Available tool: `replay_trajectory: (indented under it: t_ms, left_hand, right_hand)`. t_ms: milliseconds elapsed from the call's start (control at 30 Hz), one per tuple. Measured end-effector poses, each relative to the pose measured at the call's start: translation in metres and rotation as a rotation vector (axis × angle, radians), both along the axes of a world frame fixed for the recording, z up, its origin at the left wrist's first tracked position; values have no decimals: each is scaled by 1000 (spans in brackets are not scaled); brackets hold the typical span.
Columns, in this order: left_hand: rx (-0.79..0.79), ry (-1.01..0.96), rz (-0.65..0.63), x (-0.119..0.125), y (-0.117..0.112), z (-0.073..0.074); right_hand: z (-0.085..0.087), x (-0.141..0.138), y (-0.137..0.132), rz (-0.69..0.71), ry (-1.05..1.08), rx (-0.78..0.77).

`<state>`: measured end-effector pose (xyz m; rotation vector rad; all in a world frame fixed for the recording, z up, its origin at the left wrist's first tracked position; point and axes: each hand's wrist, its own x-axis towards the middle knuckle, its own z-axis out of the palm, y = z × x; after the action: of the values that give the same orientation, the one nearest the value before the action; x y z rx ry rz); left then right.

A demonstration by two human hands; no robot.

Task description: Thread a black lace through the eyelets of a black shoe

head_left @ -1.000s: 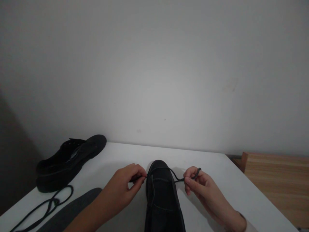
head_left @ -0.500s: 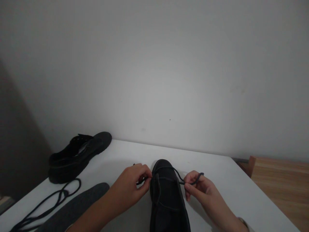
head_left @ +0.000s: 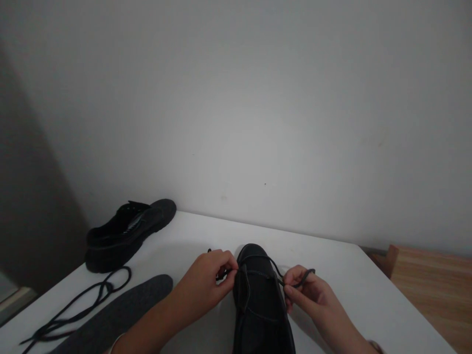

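The person's left hand (head_left: 208, 278) pinches a thin dark cord lace (head_left: 276, 267) at the left edge of a black leather shoe (head_left: 262, 300), which lies toe-far at the near middle of a white table (head_left: 206, 228). The right hand (head_left: 313, 300) grips the lace on the shoe's right; the dim view leaves its path through the eyelets unclear. Left lie a grey elongated insole (head_left: 127, 309), a loose black lace (head_left: 99, 294) and, farther off, a second black shoe (head_left: 121, 241).
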<state>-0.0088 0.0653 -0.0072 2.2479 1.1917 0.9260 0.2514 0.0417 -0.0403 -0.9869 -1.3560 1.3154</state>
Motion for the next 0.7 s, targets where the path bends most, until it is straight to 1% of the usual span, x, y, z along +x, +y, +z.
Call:
replay_trajectory:
  t_ms: [133,233,500,600,700]
  left_hand:
    - [-2,-62,-1,2,2,-6]
    - [-13,-112,16,3,4,-7]
    - [-155,-210,49,5,4,-8]
    - [-167,-209,40,8,3,-6]
    - [-137,-165,41,13,-1,4]
  right_hand:
    - [0,0,-1,-1,-6,3]
    - [-1,-1,-1,-20,-2,9]
    - [-4,-7,-1,-116,-14,32]
    - [-3,-10,-3,-150,-40,56]
    - [-3,-15,-4,-182,-85,71]
